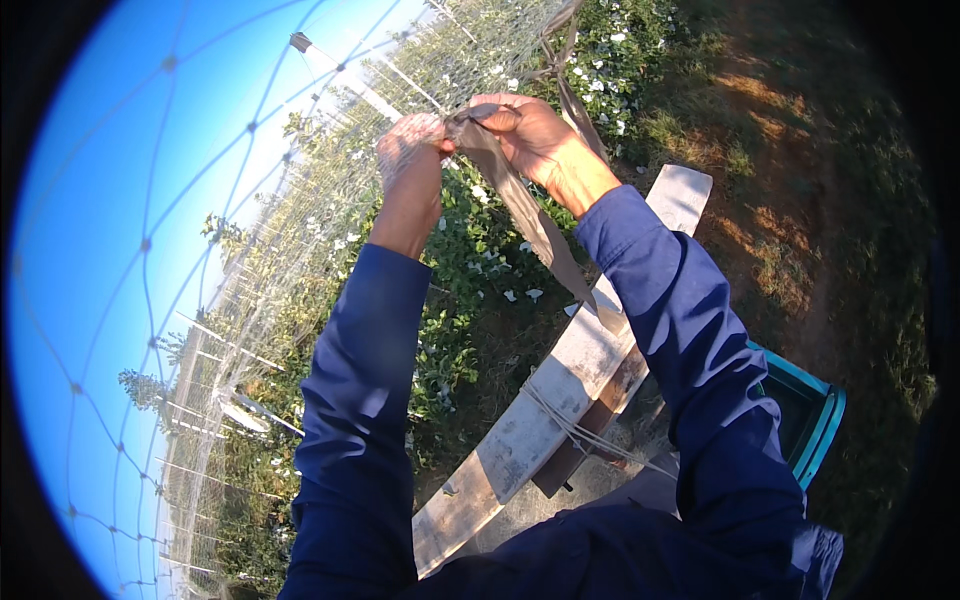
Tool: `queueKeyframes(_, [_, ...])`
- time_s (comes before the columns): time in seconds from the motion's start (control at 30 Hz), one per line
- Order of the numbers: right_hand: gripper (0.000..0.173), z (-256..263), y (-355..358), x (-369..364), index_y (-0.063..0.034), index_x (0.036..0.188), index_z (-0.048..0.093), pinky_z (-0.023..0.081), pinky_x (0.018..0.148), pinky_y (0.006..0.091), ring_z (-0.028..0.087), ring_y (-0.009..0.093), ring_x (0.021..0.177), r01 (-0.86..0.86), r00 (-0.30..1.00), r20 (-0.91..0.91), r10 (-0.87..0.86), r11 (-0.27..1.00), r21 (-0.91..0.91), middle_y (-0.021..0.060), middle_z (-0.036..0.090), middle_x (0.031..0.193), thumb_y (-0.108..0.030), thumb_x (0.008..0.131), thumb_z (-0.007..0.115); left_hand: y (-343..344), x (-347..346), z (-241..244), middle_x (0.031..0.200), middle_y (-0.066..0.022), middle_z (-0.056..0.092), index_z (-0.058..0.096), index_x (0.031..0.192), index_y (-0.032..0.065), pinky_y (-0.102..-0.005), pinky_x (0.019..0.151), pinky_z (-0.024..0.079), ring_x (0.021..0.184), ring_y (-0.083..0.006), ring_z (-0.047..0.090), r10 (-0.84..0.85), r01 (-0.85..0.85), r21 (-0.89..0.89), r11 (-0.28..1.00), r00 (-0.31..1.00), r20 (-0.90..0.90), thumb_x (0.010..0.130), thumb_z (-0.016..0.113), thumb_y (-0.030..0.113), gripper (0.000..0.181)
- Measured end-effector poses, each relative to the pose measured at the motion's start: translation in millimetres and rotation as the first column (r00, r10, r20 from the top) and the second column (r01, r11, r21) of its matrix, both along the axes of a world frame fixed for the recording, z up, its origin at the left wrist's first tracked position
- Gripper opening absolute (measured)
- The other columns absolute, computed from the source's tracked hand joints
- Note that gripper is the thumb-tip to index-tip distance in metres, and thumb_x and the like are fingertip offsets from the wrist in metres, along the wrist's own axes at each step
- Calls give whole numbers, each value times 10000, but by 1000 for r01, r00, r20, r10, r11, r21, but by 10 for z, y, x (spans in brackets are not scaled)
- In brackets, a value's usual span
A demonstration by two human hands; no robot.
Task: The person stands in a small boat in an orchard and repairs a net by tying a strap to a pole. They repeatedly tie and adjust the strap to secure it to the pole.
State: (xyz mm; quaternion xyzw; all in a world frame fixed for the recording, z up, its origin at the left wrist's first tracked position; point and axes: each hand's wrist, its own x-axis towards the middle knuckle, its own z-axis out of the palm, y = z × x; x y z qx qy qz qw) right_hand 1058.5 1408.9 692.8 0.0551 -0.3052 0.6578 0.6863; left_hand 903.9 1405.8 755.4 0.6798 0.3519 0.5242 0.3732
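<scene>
A strip of grey-brown cloth (517,195) hangs from between my two hands, its loose end dangling over a plank. My right hand (529,139) pinches the strip's upper part between thumb and fingers. Close beside it, my left hand (416,146) has curled fingers against the bunched top of the strip; fine mesh netting (345,142) lies over the back of this hand. Whether a cord or net edge is inside the bunch cannot be made out. Another knotted strip of the same cloth (559,67) hangs on the netting just beyond my right hand.
Below my arms a long wooden plank (517,420) runs diagonally, with rope (570,424) around it. A teal plastic crate (821,420) stands at the right. Leafy bushes with white blooms (480,247) grow behind the net. A white pole (360,86) rises beyond; grassy soil lies right.
</scene>
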Motion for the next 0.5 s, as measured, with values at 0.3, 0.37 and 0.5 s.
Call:
queueKeyframes(0.3, [257,-6,0,26,127,1166,567,600,814,322,704,232,855,-22,1000,-13,22,1000,22,183,681,1002,51,921,578,261,-226,-73,849,-22,569,559,902,50,-249,658,469,755,-133,562,142,-146,3,989,965,222,824,566,-108,176])
queueKeyframes(0.37, [255,-16,-15,41,129,1152,581,594,818,307,701,217,862,-6,1000,-6,6,1000,6,177,687,979,50,910,599,315,-417,-124,824,-51,585,562,909,39,-346,767,542,748,-162,594,178,-190,48,981,967,180,914,555,-24,64])
queueKeyframes(0.5, [238,-44,-27,59,130,1127,606,581,819,284,698,203,862,18,999,32,-17,1000,-17,166,697,954,45,904,613,386,-859,32,855,-68,575,522,966,41,-398,748,555,747,-189,577,-148,186,-36,982,870,471,974,510,5,38])
